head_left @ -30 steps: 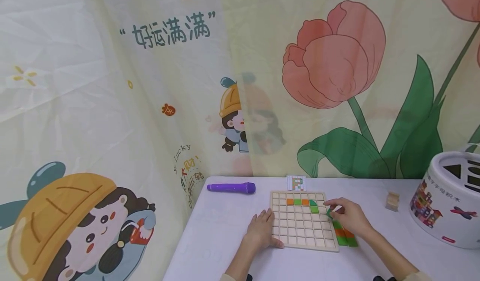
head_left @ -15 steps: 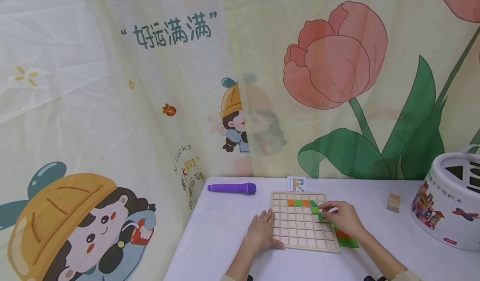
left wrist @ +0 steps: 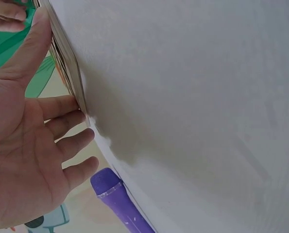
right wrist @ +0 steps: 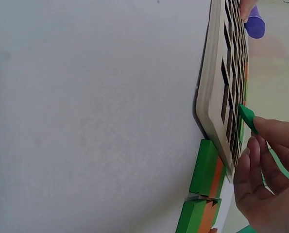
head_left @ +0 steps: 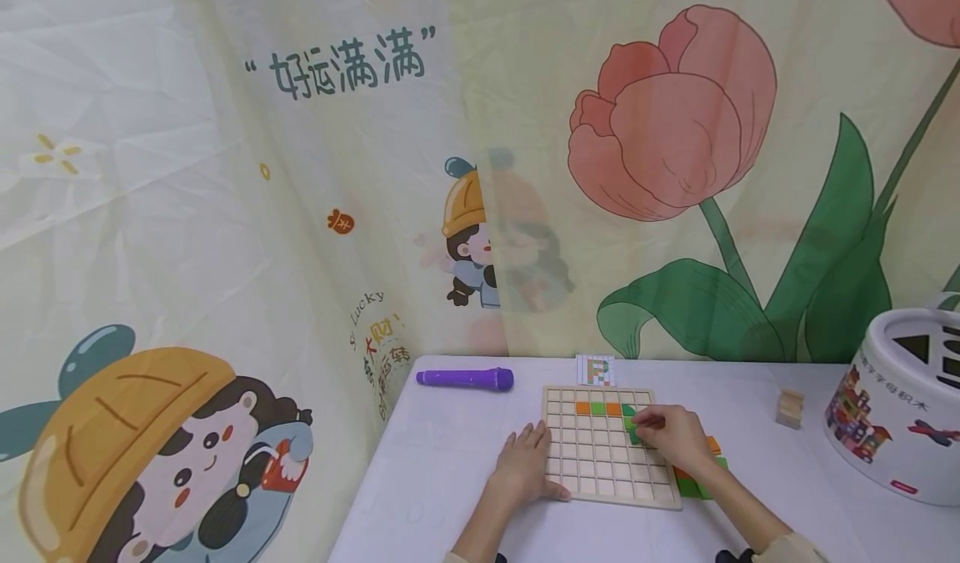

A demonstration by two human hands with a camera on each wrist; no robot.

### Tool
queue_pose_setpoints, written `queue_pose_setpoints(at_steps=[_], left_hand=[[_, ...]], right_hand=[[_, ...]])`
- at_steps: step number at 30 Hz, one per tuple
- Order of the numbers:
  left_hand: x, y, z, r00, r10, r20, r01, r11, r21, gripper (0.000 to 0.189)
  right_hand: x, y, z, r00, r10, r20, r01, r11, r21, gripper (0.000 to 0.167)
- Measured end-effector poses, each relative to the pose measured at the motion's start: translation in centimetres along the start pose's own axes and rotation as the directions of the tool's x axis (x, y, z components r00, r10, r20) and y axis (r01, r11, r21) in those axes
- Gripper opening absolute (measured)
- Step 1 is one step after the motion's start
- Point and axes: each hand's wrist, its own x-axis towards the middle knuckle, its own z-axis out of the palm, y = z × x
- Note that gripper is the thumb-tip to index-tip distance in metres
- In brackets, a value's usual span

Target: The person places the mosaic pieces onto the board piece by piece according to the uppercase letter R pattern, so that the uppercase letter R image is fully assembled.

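Partly, the right forearm (head_left: 738, 500) hides blocks (head_left: 692, 486) beside the board (head_left: 592, 465).

Smooth, matt wooden board (head_left: 588, 465)

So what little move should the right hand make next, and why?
Probably lower the green piece flat onto the wooden board: the right hand pinches it right at the squares, where it looks tilted rather than seated, while the left hand rests against the board's edge.

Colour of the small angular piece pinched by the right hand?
The small angular piece is green, clearest in the right wrist view.
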Motion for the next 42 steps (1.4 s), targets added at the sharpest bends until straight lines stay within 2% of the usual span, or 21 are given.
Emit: queue_pose_setpoints(at_steps=[9,21,26,33,42], left_hand=[[-0.1,0.2,-0.1,1.000,0.000,0.007,0.001,1.000,-0.023,0.112],[0.2,0.1,0.2,1.000,0.001,0.005,-0.001,1.000,0.010,0.113],[0.1,0.1,0.2,1.000,0.000,0.007,0.000,1.000,0.013,0.114],[0.1,0.1,0.1,1.000,0.003,-0.003,-0.003,1.000,0.004,0.113],[0.1,0.3,-0.1,1.000,0.002,-0.002,-0.002,1.000,0.002,0.112]], right_hand=[[0.5,0.2,0.5,0.998,0.056,0.008,-0.056,0.998,-0.024,0.011],[0.4,0.3,0.8,1.000,0.029,-0.012,-0.030,0.998,-0.050,0.017],[0.4,0.1,0.6,1.000,0.002,-0.017,-0.003,0.997,-0.080,0.014],[0.3,0.0,-1.2,1.000,0.003,0.008,-0.003,0.998,-0.066,0.012],[-0.8,1.0,-5.1,0.996,-0.003,-0.084,-0.008,0.992,-0.124,0.012]])
